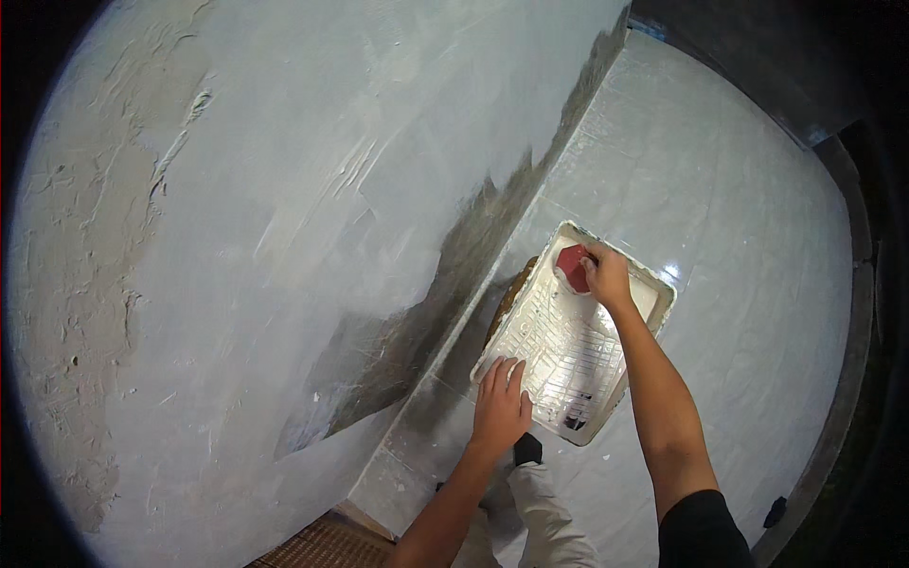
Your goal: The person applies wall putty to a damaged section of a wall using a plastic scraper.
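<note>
Red tool was down in a messy tray

Right hand (609, 276) was closed around a red tool (572, 268) at the tray's (568, 360) far end, so the grip part was mostly hidden. Left hand's (500, 407) fingers lay over the near-left rim; couldn't tell if they gripped. Something brown (507, 301) stuck out beside it, mostly covered, and the trouser legs (549, 516) got cut off below. I counted one tool, one tray, two hands, two legs.
</note>
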### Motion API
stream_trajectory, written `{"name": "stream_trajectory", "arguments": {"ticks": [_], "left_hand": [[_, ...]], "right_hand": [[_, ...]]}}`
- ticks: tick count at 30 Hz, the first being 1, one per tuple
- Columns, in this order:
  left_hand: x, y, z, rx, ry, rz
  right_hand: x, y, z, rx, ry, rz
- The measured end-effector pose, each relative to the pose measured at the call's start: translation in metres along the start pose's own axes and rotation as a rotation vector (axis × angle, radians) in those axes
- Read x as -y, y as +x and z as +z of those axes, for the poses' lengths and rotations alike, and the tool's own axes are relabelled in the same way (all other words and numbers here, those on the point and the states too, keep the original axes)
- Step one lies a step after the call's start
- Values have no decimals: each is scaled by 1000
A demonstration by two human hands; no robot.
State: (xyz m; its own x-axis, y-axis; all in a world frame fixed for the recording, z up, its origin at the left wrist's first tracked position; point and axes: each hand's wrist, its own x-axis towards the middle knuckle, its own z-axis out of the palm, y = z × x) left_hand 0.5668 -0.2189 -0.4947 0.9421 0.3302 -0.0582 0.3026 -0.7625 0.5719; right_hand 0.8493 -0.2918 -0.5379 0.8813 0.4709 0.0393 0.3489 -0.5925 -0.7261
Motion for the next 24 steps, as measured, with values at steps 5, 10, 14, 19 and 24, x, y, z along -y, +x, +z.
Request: {"name": "stream_trajectory", "arguments": {"ticks": [5, 10, 14, 19, 24], "left_hand": [[0, -2, 1, -72, -31, 22], [0, -7, -6, -58, -32, -6], [-1, -12, -8, -63, -29, -31], [7, -24, -5, -83, -42, -12], [9, -36, -6, -88, -42, -34]], "right_hand": [[-6, 6, 3, 68, -11, -47], [-4, 5, 0, 157, -77, 10], [-9, -3, -4, 233, -39, 39], [-12, -7, -6, 280, -44, 25], [-18, -14, -4, 330, -44, 22]]}}
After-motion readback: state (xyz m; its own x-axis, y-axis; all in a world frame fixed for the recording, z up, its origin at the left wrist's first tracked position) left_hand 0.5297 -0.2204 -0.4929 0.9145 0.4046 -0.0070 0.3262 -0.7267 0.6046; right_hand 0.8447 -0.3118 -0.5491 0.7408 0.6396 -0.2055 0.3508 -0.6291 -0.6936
